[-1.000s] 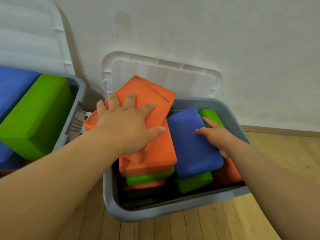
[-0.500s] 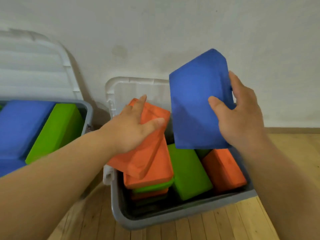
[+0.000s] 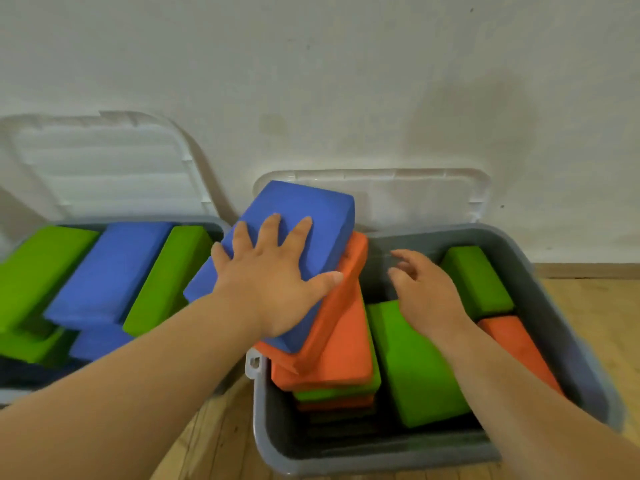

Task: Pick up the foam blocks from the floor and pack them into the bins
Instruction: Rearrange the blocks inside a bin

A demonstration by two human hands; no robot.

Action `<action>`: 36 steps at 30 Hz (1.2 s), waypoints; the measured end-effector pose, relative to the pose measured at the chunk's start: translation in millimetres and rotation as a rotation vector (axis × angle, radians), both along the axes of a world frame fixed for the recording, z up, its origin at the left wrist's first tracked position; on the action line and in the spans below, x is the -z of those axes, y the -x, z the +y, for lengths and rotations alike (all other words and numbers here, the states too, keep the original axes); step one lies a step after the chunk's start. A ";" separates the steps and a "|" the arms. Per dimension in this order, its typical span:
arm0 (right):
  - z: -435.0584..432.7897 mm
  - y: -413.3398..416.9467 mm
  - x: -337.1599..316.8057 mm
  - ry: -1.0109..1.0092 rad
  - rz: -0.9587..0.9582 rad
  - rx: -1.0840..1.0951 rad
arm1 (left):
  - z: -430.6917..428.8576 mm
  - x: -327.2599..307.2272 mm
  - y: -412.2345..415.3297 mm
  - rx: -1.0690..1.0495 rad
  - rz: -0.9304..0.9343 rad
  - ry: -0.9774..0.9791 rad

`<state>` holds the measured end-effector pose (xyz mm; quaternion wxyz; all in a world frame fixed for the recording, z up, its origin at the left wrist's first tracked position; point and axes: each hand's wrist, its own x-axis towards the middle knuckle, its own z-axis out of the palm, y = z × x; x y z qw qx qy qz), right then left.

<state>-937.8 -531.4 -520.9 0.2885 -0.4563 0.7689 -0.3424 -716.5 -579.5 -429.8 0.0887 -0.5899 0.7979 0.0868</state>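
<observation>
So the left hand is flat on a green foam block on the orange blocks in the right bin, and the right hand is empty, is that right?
Not quite. In the head view the left hand lies flat on a blue foam block, not a green one. It does sit on the orange blocks in the right bin, and the right hand holds nothing.

The left grey plastic bin [image 3: 213, 222] runs off the left edge, which also cuts its outermost green foam block [image 3: 31, 268]. We see the right hand [image 3: 426, 292] blurred, so we cannot tell whether its fingertips touch anything. Its forearm covers part of the orange foam block [image 3: 509, 337] in the right grey plastic bin [image 3: 554, 306]. Under that bin's left stack, the lowest layers [image 3: 339, 420] are lost in shadow, their colours unreadable.
</observation>
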 end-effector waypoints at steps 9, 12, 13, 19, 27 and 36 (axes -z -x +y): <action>21.2 63.2 147.8 -0.660 0.101 -0.103 | 2.1 7.0 8.0 0.005 -0.042 0.062; 24.1 73.3 146.6 -0.633 -0.034 -0.060 | 4.2 8.6 9.6 0.001 -0.034 0.077; 25.5 75.8 146.7 -0.632 -0.078 -0.061 | 5.1 9.3 11.2 0.001 -0.035 0.082; 42.2 68.1 109.3 -0.540 -0.070 -0.061 | 7.2 7.1 17.8 -0.010 -0.053 0.062; 37.8 48.4 45.3 -0.281 0.103 -0.194 | 7.1 11.6 14.0 -0.010 -0.050 0.101; 109.4 54.3 -45.9 0.034 0.257 0.108 | 14.5 7.3 11.0 0.046 -0.082 0.133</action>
